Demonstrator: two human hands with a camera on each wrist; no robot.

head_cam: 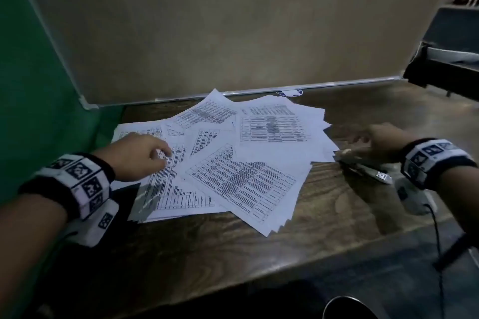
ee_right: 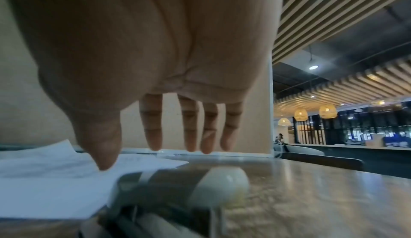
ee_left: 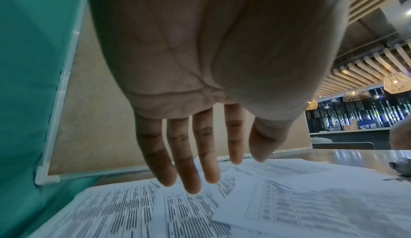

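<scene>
Across worktop [head_cam: 207,254] middle: one heap of printed sheets [head_cam: 248,171], uncounted | toward right edge: one dark tool [head_cam: 363,167], white end plain only from right wrist | left hand [head_cam: 134,155] over sheets, right hand [head_cam: 381,142] over tool: both grips slack, empty.

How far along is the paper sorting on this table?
Done: nothing visible; the papers lie fanned and askew on the table, no neat stack. In hand: the left hand reaches onto the left sheets, fingers straight; the right hand hovers open over a dark tool, perhaps a stapler, beside the pile. Left: gathering and squaring all the sheets, likely.
</scene>
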